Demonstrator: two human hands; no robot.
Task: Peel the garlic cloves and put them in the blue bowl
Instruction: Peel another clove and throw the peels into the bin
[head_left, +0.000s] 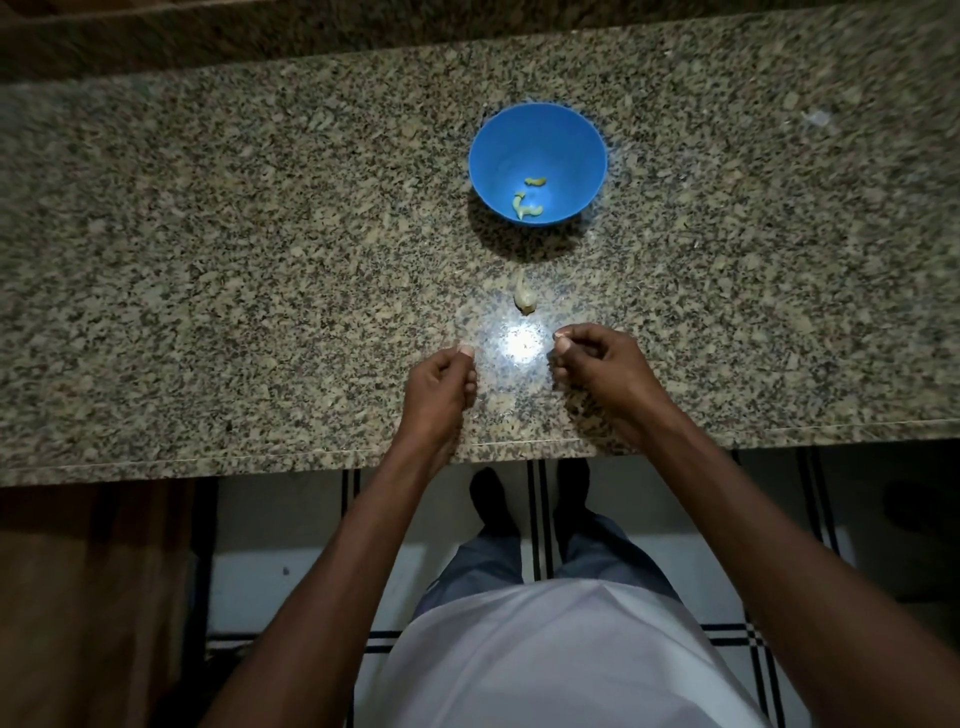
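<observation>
Garlic cloves (530, 200), three small yellowish pieces that look already peeled, lie at the bottom of the blue bowl (537, 163), which stands on the speckled granite counter (208, 260) straight ahead of the person. One more pale clove (523, 300) lies on the counter between the bowl and the hands, apart from both, probably the next one to be worked. The left hand (441, 382) and the right hand (595, 358) rest near the counter's front edge, either side of a bright glare spot (521, 345), well placed to reach forward to that clove. Both hands have their fingers curled inward with the thumb set against the fingertips; the right may be pinching a scrap of skin, but that is too small to tell, and the left appears to hold nothing. The remaining clove likely still needs peeling before it goes into the bowl.
</observation>
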